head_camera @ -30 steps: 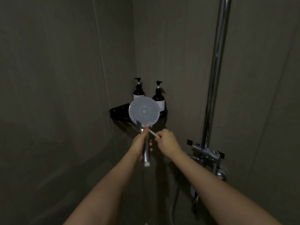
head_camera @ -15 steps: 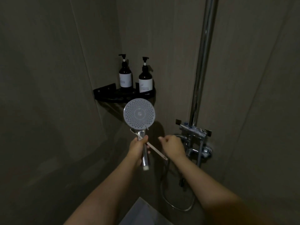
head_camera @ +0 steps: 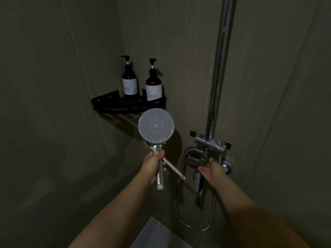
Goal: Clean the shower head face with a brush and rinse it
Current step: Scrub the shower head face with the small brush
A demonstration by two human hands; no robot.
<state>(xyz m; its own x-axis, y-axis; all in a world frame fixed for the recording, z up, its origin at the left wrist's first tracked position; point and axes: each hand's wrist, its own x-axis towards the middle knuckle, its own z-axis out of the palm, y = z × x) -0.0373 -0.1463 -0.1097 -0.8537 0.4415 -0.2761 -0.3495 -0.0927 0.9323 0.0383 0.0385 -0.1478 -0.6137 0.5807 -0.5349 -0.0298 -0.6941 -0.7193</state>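
Note:
My left hand grips the chrome handle of the shower head, whose round white face points toward me. The same hand pins a slim white brush against the handle; its shaft slants down to the right and its head sits just under the face. My right hand is off the brush, palm up with relaxed fingers, reaching to the chrome mixer valve on the wall and touching or nearly touching its lever.
A black corner shelf holds two dark pump bottles just above the shower head. A chrome riser pipe runs up from the mixer. The hose loops below. Walls close in on both sides.
My right hand let go of the brush and moved right to the mixer valve. The brush now stays in my left hand with the shower head. The view tilted downward.

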